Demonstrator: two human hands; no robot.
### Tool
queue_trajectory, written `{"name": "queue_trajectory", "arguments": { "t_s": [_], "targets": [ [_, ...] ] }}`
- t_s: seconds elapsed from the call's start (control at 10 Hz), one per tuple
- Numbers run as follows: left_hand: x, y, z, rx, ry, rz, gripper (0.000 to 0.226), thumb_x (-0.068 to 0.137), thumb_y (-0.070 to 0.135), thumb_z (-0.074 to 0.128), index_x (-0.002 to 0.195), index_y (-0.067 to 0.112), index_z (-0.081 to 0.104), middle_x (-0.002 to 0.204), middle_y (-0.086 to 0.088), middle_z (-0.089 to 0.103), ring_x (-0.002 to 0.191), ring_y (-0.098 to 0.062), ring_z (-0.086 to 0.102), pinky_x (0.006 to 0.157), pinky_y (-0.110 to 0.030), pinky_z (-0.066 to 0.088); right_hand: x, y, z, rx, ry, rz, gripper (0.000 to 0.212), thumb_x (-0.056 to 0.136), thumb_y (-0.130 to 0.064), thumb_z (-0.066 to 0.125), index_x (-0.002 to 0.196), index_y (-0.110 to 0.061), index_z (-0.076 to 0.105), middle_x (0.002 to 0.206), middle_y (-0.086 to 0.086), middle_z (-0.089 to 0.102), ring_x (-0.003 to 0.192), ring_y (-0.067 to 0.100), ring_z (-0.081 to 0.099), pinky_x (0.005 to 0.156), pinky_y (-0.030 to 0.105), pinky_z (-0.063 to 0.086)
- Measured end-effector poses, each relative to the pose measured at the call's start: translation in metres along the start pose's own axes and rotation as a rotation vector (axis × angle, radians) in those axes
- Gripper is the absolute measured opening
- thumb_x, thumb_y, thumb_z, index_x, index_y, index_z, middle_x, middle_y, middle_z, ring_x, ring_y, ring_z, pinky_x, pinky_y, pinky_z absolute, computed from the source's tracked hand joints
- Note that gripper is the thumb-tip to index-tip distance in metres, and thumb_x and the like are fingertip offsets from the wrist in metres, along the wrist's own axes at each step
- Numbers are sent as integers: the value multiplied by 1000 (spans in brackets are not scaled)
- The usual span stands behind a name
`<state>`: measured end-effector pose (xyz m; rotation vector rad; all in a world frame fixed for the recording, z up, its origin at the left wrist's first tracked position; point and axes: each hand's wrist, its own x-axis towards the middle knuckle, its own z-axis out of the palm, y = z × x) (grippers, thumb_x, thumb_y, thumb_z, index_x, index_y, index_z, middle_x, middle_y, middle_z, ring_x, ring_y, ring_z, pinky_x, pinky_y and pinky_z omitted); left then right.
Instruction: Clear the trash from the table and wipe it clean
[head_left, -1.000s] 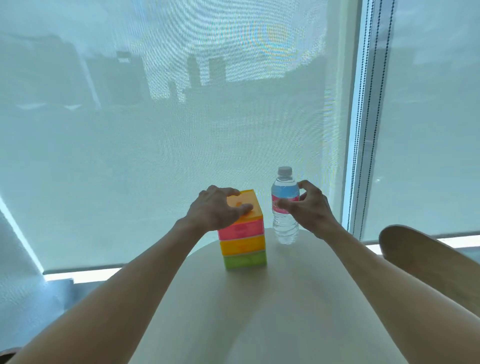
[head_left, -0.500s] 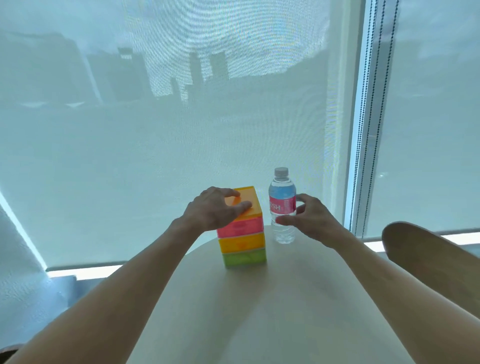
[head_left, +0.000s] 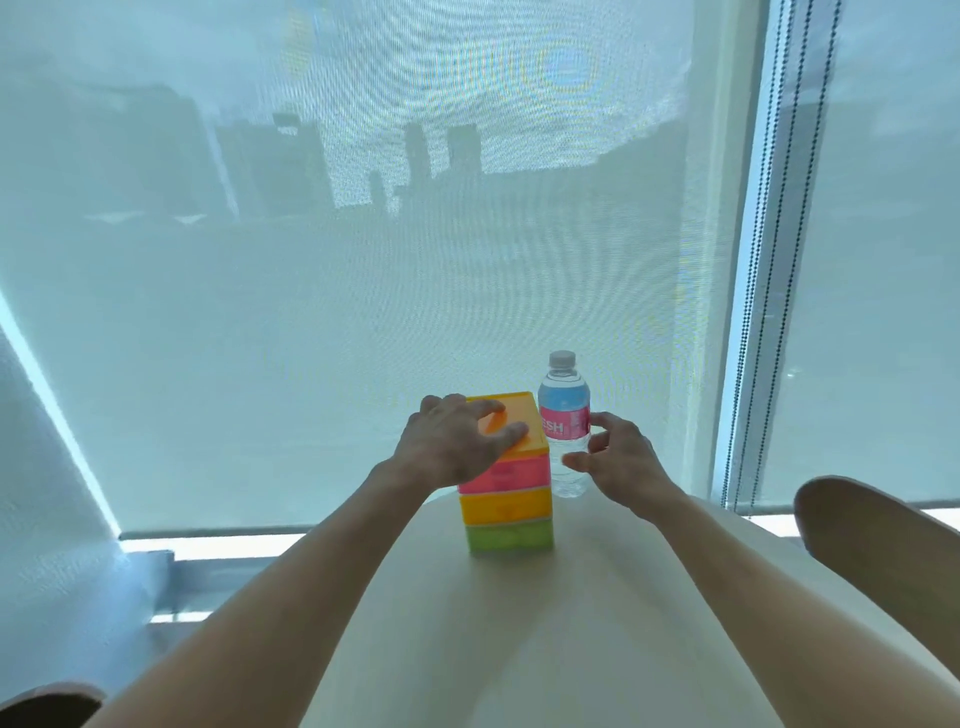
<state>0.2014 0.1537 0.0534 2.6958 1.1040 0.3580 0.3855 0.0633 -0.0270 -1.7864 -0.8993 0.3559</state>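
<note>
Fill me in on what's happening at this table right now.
A person is at a pale round table by a shaded window. Their left hand rests on top of a stack of coloured boxes: orange, pink, yellow, green. Their right hand is at a capped water bottle standing just right of the stack, fingers spread and not clearly closed around it. No wiping cloth is in view.

We can read only one piece of text: the white letters "ESH" on the pink band of the water bottle's label (head_left: 563, 418). The start of the word is hidden behind the stack of colourful boxes (head_left: 506, 483), whose own printing is too blurred to read.
</note>
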Motion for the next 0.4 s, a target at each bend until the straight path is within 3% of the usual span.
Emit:
{"name": "queue_trajectory", "arguments": {
  "t_s": [0.2,0.4],
  "targets": [
    [2,-1,0,5,-10,2,63,90,68,41,145,38,40,149,-3,40,140,-26,24,113,-44,23,7,2,5,20,-14,-2,63,80,-18,77,137,-19,52,111,13,64,98,22,60,75,29,44],
    [4,-2,0,-32,67,24,62,89,68,42,143,36,44,146,-6,45,139,-28,28,113,-45,27,-2,-7,0,36,-2,30,75,81,-16,78,146,-18,42,127,12,59,115,25,58,89,34,48]
  ]
}}
